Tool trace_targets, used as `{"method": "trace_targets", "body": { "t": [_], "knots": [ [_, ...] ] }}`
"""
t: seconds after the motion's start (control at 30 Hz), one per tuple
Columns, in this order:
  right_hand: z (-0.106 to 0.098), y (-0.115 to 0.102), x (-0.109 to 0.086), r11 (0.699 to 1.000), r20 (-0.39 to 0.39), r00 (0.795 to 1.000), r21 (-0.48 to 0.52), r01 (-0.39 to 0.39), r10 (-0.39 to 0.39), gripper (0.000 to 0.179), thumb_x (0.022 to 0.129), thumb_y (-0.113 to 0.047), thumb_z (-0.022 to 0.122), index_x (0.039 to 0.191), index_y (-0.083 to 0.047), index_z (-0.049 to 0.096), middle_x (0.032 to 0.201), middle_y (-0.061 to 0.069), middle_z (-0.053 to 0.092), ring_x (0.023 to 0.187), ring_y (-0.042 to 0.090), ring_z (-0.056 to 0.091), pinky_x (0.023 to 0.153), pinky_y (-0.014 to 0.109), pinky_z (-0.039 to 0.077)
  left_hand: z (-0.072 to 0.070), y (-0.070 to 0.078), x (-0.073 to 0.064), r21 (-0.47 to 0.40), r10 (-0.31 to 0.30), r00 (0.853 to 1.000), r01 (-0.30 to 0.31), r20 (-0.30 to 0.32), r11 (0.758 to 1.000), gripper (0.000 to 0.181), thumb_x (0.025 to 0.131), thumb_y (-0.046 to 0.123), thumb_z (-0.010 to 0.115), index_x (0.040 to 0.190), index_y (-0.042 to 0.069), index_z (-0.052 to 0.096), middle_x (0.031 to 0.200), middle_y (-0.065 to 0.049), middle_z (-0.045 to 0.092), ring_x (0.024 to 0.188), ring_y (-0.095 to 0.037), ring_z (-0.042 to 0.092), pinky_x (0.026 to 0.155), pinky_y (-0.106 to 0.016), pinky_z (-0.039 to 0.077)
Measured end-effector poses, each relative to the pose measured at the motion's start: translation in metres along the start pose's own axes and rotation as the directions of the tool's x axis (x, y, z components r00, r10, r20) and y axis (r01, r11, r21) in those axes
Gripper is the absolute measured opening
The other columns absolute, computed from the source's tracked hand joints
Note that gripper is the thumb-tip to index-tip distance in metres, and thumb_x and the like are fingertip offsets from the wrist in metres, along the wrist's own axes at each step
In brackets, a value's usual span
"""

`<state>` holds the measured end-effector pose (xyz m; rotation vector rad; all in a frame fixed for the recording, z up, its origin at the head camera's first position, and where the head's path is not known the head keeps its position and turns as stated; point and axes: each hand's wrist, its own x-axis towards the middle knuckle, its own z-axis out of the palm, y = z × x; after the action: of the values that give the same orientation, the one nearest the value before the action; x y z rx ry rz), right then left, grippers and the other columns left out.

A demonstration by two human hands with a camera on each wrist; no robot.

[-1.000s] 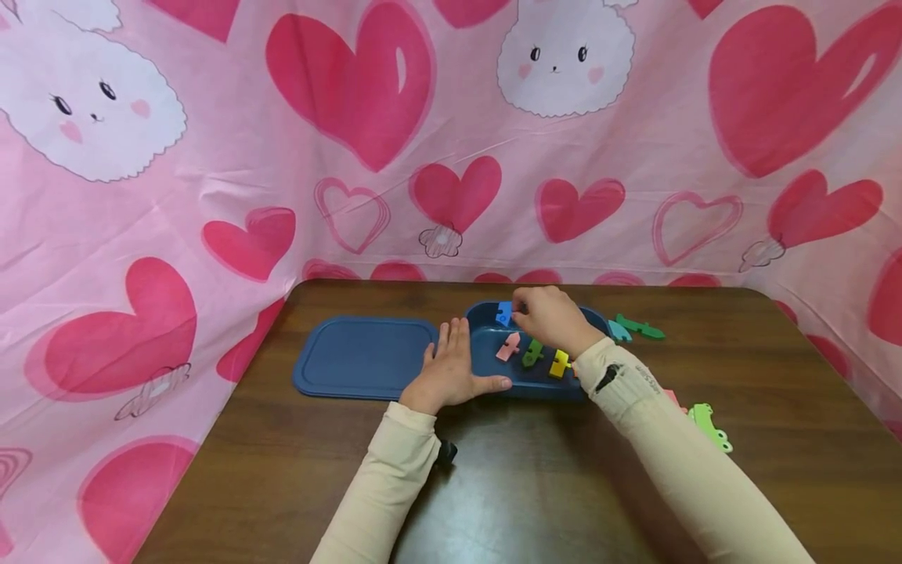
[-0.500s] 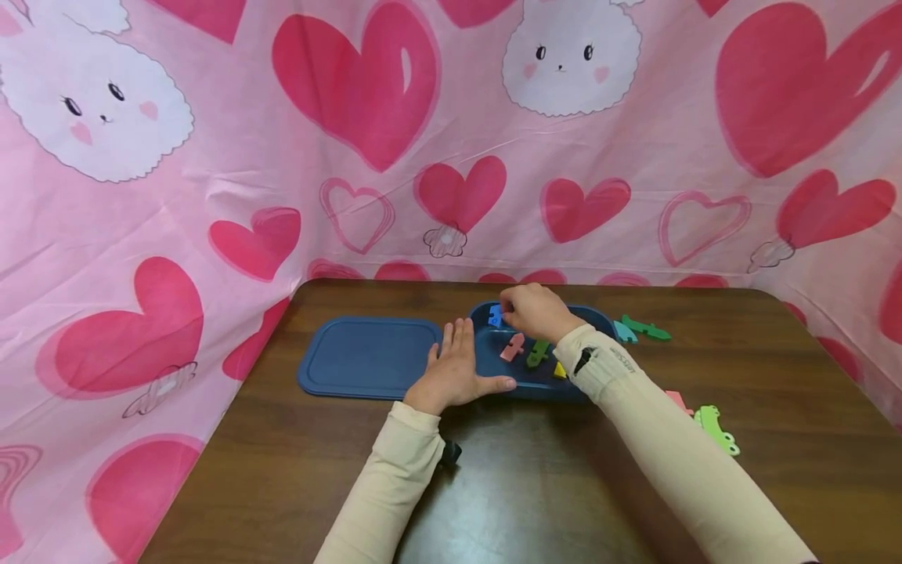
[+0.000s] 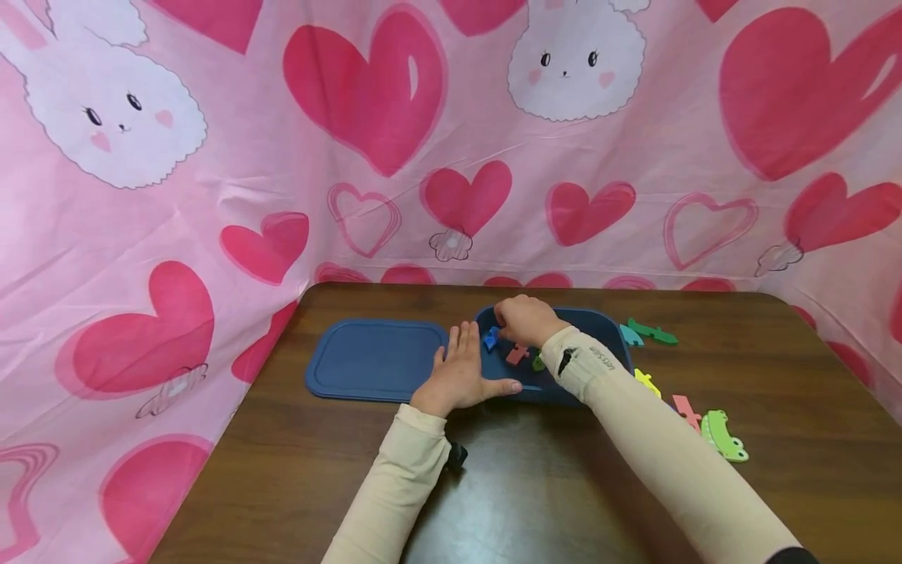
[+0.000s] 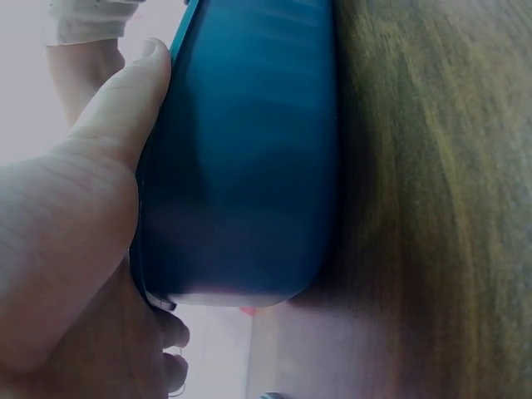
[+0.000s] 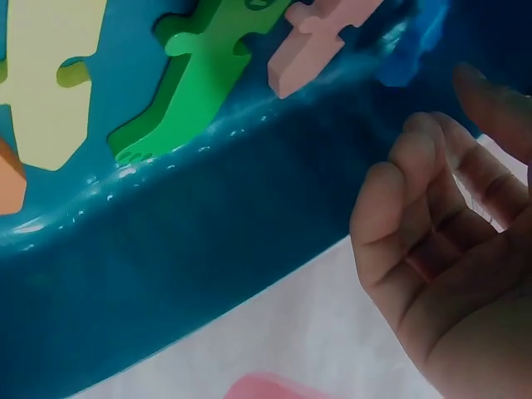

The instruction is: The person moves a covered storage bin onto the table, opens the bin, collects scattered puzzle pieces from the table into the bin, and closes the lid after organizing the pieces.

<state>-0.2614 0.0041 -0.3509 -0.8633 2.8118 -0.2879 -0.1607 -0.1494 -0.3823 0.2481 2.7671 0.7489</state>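
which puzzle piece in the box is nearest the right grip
The blue puzzle piece, at the box's left end in the head view. It lies closest to the right grip; the pink piece, green piece, yellow piece and orange piece lie farther off.

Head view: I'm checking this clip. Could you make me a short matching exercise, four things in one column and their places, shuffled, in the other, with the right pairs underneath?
Things
1. left hand
2. right hand
3. flat blue lid
4. light-green piece with eyes

Places
A. on the table, left of the blue box
B. on the table, right of the box, beside a pink piece
C. over the far side of the box
D. at the left end of the box, touching its rim

Right pairs: 1-D, 2-C, 3-A, 4-B
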Motion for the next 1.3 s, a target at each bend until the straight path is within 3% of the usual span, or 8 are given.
{"method": "trace_targets", "body": {
  "t": [0.3, 0.63, 0.77, 0.9, 1.1, 1.3],
  "knots": [
    [-0.033, 0.023, -0.032, 0.997, -0.075, 0.996, 0.068, -0.043, 0.049, 0.009, 0.091, -0.012, 0.075, 0.097, -0.006, 0.073, 0.087, 0.006, 0.068, 0.078, 0.024, 0.061, 0.076, 0.041, 0.056, 0.001, -0.001, 0.001, 0.008, 0.005, 1.000, -0.005, -0.015, 1.000, 0.127, 0.081, 0.075, 0.065, 0.162, 0.006, -0.003, 0.169, -0.014, -0.003, 0.153, -0.033, -0.009, 0.118, -0.059, 0.005],
    [-0.061, 0.091, -0.091, 0.988, -0.206, 0.973, 0.135, -0.077, 0.104, 0.006, 0.093, -0.006, 0.068, 0.093, -0.001, 0.071, 0.080, 0.007, 0.067, 0.075, 0.026, 0.060, 0.071, 0.047, 0.052, 0.001, 0.000, 0.001, -0.017, -0.006, 1.000, 0.005, -0.017, 1.000, 0.129, 0.078, 0.074, 0.068, 0.162, 0.008, -0.004, 0.169, -0.011, -0.003, 0.153, -0.030, -0.010, 0.119, -0.058, 0.003],
    [-0.055, 0.121, -0.110, 0.982, -0.199, 0.968, 0.141, -0.128, 0.155, 0.008, 0.093, -0.007, 0.067, 0.093, 0.000, 0.072, 0.080, 0.006, 0.067, 0.076, 0.027, 0.061, 0.070, 0.047, 0.052, 0.003, 0.000, 0.002, -0.016, -0.004, 1.000, 0.004, -0.022, 1.000, 0.129, 0.078, 0.074, 0.069, 0.162, 0.008, -0.003, 0.169, -0.011, -0.002, 0.153, -0.031, -0.009, 0.119, -0.059, 0.004],
    [-0.039, 0.146, -0.122, 0.969, -0.143, 0.965, 0.147, -0.200, 0.221, 0.010, 0.094, -0.008, 0.067, 0.091, 0.000, 0.071, 0.078, 0.006, 0.066, 0.073, 0.027, 0.059, 0.065, 0.044, 0.051, 0.003, -0.002, 0.001, -0.008, -0.007, 1.000, 0.006, -0.027, 1.000, 0.129, 0.078, 0.075, 0.068, 0.162, 0.007, -0.002, 0.169, -0.012, -0.001, 0.153, -0.032, -0.007, 0.119, -0.059, 0.005],
    [-0.012, 0.174, -0.126, 0.958, -0.098, 0.959, 0.141, -0.250, 0.265, 0.010, 0.092, -0.008, 0.069, 0.091, 0.001, 0.071, 0.079, 0.007, 0.065, 0.070, 0.026, 0.057, 0.062, 0.042, 0.050, 0.003, -0.002, 0.000, -0.015, -0.001, 1.000, 0.000, -0.025, 1.000, 0.128, 0.079, 0.074, 0.068, 0.162, 0.006, -0.002, 0.169, -0.013, -0.001, 0.153, -0.033, -0.007, 0.119, -0.059, 0.005],
    [0.001, 0.190, -0.124, 0.954, -0.072, 0.957, 0.129, -0.269, 0.280, 0.012, 0.089, -0.007, 0.070, 0.091, 0.004, 0.068, 0.079, 0.010, 0.064, 0.071, 0.029, 0.057, 0.065, 0.046, 0.051, 0.004, 0.000, 0.002, -0.014, 0.003, 1.000, -0.004, -0.023, 1.000, 0.128, 0.079, 0.074, 0.068, 0.162, 0.007, -0.002, 0.169, -0.012, -0.001, 0.153, -0.033, -0.007, 0.119, -0.059, 0.005]
  ]
}}
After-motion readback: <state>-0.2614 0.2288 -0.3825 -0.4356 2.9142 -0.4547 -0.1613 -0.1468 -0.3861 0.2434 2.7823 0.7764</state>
